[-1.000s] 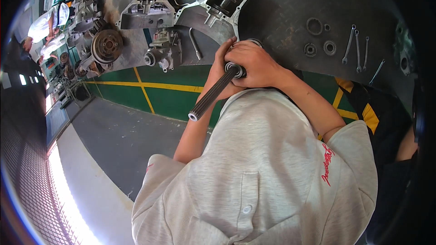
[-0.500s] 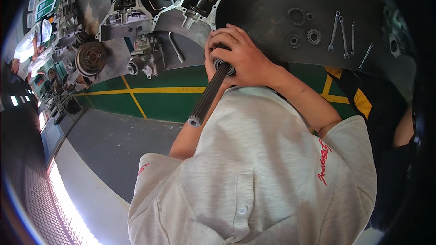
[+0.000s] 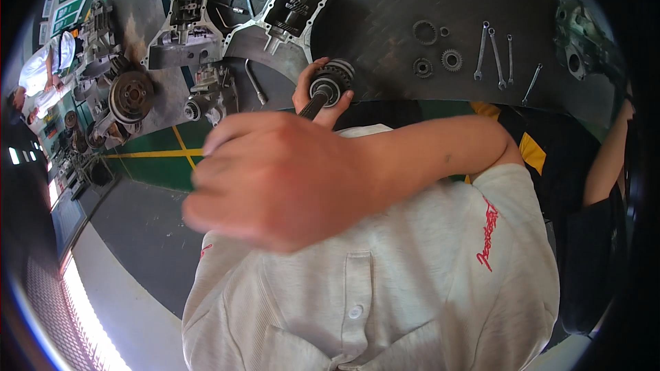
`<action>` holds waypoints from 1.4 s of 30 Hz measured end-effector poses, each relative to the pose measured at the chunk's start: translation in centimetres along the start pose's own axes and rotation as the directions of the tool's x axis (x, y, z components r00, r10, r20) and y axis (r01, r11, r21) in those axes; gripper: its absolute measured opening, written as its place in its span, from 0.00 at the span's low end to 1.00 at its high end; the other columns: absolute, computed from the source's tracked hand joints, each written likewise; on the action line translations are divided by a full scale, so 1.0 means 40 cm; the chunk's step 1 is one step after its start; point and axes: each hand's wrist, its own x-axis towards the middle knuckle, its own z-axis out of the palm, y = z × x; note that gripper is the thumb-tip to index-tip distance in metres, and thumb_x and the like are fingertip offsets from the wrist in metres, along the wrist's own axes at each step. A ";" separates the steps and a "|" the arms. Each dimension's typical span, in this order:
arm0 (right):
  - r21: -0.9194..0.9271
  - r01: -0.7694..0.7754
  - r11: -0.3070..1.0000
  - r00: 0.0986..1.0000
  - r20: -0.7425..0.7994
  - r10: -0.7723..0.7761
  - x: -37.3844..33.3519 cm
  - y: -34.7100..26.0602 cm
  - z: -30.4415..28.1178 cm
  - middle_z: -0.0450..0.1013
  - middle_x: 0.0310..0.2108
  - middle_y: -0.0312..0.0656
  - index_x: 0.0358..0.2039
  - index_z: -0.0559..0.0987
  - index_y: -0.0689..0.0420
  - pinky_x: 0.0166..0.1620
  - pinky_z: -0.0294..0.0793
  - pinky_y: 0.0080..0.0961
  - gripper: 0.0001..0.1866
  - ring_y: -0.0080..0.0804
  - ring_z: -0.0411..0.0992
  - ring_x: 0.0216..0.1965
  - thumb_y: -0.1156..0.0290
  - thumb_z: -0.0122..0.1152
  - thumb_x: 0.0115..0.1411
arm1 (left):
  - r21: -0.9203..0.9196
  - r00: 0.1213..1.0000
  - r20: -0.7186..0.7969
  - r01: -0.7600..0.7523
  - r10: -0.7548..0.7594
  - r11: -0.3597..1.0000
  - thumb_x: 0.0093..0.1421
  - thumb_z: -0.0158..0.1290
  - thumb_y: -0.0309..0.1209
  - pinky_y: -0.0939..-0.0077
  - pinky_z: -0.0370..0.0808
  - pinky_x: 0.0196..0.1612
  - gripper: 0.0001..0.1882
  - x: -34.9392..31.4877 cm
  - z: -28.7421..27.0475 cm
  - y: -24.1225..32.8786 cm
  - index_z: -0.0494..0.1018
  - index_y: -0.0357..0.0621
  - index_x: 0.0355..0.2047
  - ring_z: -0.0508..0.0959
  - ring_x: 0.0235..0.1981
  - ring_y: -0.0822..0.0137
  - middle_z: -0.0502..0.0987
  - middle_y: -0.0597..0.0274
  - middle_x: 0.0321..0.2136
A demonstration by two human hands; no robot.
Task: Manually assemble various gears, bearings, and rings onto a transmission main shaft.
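Observation:
A splined gear shaft (image 3: 315,106) carries a stack of gears and a bearing (image 3: 330,86) at its upper end. My left hand (image 3: 302,89) is wrapped around that geared end, thumb to the right and fingers to the left. From there the shaft runs down and to the left, under my right hand (image 3: 275,178). My right hand is large and close in front, slightly blurred, its fingers curled closed over the lower shaft. The shaft's free end is hidden behind it. Just beyond my left hand lies an opened gearbox housing (image 3: 316,40) with gears inside.
Several loose gears and rings (image 3: 452,60) lie on the dark bench (image 3: 392,0), with several wrenches (image 3: 495,62) to their right. A metal casting (image 3: 574,41) sits far right, near another person's arm (image 3: 608,144). Left are a second housing (image 3: 182,51), a smaller assembly (image 3: 213,89) and a brake disc (image 3: 130,96).
My right hand has left the geared end and swung down and left over the shaft. My left hand, previously mostly covered, now shows around the gears. The view has shifted slightly.

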 end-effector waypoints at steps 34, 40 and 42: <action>-0.640 -0.729 0.244 0.646 -0.524 0.555 -0.795 0.588 -0.168 0.71 0.53 0.47 0.52 0.77 0.55 0.57 0.71 0.44 0.26 0.51 0.69 0.54 0.64 0.71 0.53 | 0.018 0.993 -0.021 -0.113 0.114 0.993 0.43 0.74 0.31 0.61 0.73 0.63 0.42 0.008 -0.004 -0.015 0.68 0.37 0.59 0.78 0.58 0.55 0.77 0.46 0.57; -0.542 -0.816 -0.200 0.397 -0.778 0.486 -0.895 0.571 -0.375 0.73 0.51 0.47 0.58 0.76 0.49 0.57 0.73 0.43 0.30 0.52 0.71 0.54 0.68 0.69 0.52 | 0.030 0.989 -0.024 -0.143 0.144 0.989 0.43 0.74 0.31 0.62 0.73 0.62 0.43 0.011 -0.002 -0.016 0.68 0.36 0.60 0.78 0.57 0.54 0.77 0.45 0.57; -0.521 -0.844 -0.126 0.287 -0.638 0.715 -0.929 0.597 -0.409 0.73 0.52 0.47 0.58 0.77 0.48 0.56 0.74 0.43 0.29 0.50 0.73 0.54 0.67 0.70 0.54 | 0.016 0.990 -0.027 -0.135 0.136 0.991 0.43 0.74 0.31 0.62 0.73 0.62 0.43 0.007 -0.001 -0.016 0.68 0.36 0.60 0.78 0.57 0.54 0.77 0.45 0.57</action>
